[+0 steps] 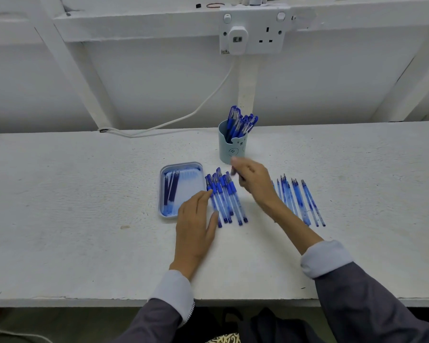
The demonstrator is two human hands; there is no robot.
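My right hand is just in front of the pen cup, its fingertips almost at the cup's base. The fingers are curled and pinch a small blue pen part. It is too blurred for me to tell whether it is a cap or the end of a whole pen.

My left hand lies nearer to me, front left of the cup, palm down on the table with fingers straight and relaxed. It grips nothing, but its fingertips and thumb touch the left edge of the capped pens. These lie side by side in front of the cup, caps toward it, some overlapping.

Front left of the cup, just beside that row, is a pale blue tray with a few dark ink refills in its left half. Front right of the cup, past my right wrist, the uncapped pens lie in a second row, tips pointing away from me.

The cup stands upright and holds a bunch of pens. Above it on the wall is a double socket with a white plug, and the plug's cable runs down to the table left of the cup.
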